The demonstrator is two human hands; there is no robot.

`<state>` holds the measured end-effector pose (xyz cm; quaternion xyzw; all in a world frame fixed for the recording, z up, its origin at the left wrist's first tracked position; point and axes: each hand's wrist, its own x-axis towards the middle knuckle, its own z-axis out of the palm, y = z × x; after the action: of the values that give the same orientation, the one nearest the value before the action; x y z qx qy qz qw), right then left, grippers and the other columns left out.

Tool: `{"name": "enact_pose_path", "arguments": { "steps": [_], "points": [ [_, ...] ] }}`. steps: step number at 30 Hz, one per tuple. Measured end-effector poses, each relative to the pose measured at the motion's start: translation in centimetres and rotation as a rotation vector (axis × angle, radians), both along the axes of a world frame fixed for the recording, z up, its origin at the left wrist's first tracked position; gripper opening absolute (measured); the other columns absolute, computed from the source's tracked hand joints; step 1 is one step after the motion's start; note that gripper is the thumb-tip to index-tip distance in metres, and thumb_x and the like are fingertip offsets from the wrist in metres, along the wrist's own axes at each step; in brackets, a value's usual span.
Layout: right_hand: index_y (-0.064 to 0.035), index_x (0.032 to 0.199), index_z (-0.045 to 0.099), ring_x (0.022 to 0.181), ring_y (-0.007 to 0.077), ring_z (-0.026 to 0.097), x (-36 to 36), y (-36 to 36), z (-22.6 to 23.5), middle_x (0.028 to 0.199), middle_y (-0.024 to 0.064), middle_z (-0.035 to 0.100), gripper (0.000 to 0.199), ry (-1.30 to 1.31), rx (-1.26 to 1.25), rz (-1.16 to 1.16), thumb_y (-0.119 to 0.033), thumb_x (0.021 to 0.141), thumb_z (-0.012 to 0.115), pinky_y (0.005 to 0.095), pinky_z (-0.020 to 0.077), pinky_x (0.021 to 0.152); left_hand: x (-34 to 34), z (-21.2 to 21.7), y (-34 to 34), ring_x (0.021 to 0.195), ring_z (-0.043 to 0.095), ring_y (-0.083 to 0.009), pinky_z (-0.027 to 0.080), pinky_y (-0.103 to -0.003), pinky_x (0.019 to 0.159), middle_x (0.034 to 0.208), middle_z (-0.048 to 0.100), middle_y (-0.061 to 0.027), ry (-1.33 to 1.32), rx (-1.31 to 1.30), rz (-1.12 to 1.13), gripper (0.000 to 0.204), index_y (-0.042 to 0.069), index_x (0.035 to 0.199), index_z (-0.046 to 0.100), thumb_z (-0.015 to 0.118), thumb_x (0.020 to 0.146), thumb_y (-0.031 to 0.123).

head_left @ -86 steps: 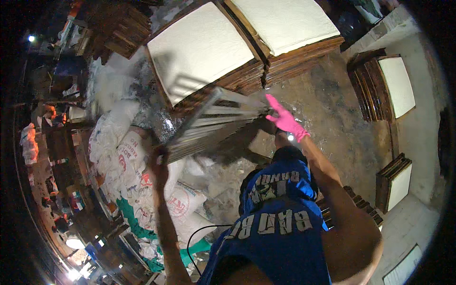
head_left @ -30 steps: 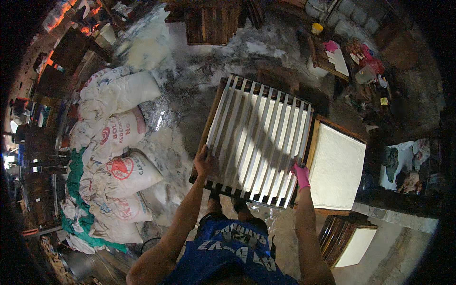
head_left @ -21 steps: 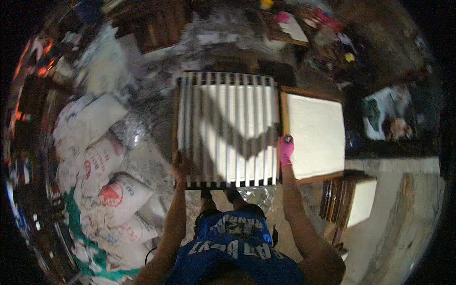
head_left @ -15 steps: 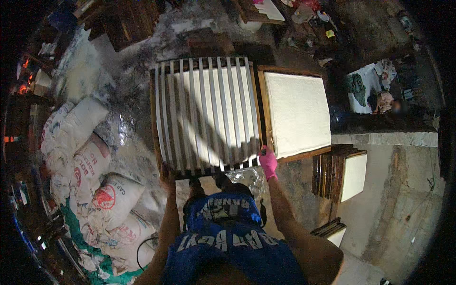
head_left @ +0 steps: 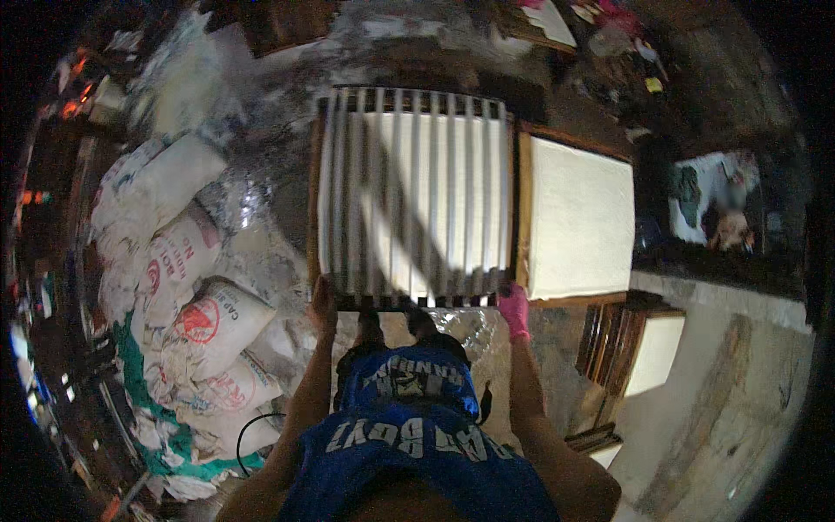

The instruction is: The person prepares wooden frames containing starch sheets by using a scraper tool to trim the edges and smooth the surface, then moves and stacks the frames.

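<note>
A slatted frame point(head_left: 379, 191) of narrow grey strips lies over a white sheet-like slab point(head_left: 461, 187) in a wooden tray. Its strips are smeared by motion, and a diagonal shadow crosses it. At its near left corner, my bare left hand point(head_left: 322, 304) is closed on the edge, with its fingertips partly hidden. My right hand point(head_left: 514, 311), in a pink glove, closes on the near right corner. Just right of that hand stands a second wooden tray point(head_left: 576, 302) with a smooth white slab point(head_left: 578, 222) in it.
Stuffed white sacks point(head_left: 222, 322) lie along the left on green cloth point(head_left: 130, 348). To the right, several wooden trays point(head_left: 600, 344) are stacked on edge by a low concrete ledge point(head_left: 713, 294). A person point(head_left: 731, 222) is at the far right. Wet floor lies around my feet.
The whole scene has shifted right in the picture. Against the neighbouring tray, the slatted frame now reaches slightly farther away from me. Both hands keep their places at its near corners.
</note>
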<state>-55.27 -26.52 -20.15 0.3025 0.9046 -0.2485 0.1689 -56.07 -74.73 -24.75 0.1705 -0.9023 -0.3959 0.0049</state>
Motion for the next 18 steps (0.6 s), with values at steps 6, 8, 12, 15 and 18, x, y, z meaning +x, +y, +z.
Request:
{"name": "enact_pose_path", "arguments": {
  "steps": [6, 8, 12, 15, 18],
  "points": [
    [-0.0015, 0.125, 0.058, 0.113, 0.0240, 0.055, -9.3, -5.5, 14.5, 0.134, 0.0147, 0.051, 0.032, 0.983, -0.127, -0.061, -0.009, 0.095, 0.051, 0.0355, 0.0496, 0.090, -12.4, 3.6, 0.2, 0.125, 0.051, -0.0303, 0.047, -0.040, 0.097, 0.138, 0.051, -0.0156, 0.158, 0.129, -0.130, 0.057, 0.015, 0.148, 0.034, 0.052, 0.094, 0.008],
    [-0.0012, 0.127, 0.057, 0.114, 0.0193, 0.054, -12.7, -11.4, 16.8, 0.131, 0.0141, 0.055, 0.033, 1.037, -0.273, 0.123, -0.007, 0.095, 0.053, 0.0318, 0.0496, 0.089, -17.9, 2.5, 0.5, 0.133, 0.042, -0.0303, 0.041, -0.039, 0.105, 0.146, 0.040, -0.0155, 0.286, 0.253, -0.232, 0.059, 0.015, 0.149, 0.030, 0.048, 0.094, 0.002],
    [-0.0042, 0.122, 0.063, 0.086, 0.0107, 0.063, -22.5, -23.8, 13.8, 0.106, 0.0074, 0.067, 0.030, 0.834, -0.718, 0.041, -0.009, 0.092, 0.062, 0.0222, 0.0502, 0.076, -23.3, 0.2, 0.9, 0.137, 0.034, -0.0344, 0.035, -0.040, 0.110, 0.148, 0.034, -0.0210, 0.369, 0.248, -0.399, 0.054, 0.006, 0.146, 0.029, 0.047, 0.096, 0.004],
    [-0.0133, 0.113, 0.069, 0.076, 0.0170, 0.067, -32.1, -29.2, 9.4, 0.093, 0.0110, 0.069, 0.026, 0.967, -0.319, 0.282, -0.019, 0.087, 0.068, 0.0291, 0.0527, 0.065, -24.5, -0.4, 1.3, 0.137, 0.034, -0.0386, 0.035, -0.042, 0.110, 0.148, 0.033, -0.0238, 0.484, -0.040, -0.383, 0.051, 0.003, 0.145, 0.030, 0.047, 0.097, 0.007],
    [-0.0106, 0.113, 0.065, 0.075, 0.0236, 0.066, -39.5, -32.2, 5.3, 0.091, 0.0135, 0.068, 0.028, 0.859, -0.542, 0.223, -0.018, 0.087, 0.064, 0.0341, 0.0526, 0.067, -24.6, 0.0, 1.3, 0.136, 0.035, -0.0374, 0.036, -0.042, 0.109, 0.148, 0.033, -0.0236, 0.497, 0.074, -0.382, 0.051, 0.003, 0.145, 0.030, 0.045, 0.097, 0.007]
  ]
}}
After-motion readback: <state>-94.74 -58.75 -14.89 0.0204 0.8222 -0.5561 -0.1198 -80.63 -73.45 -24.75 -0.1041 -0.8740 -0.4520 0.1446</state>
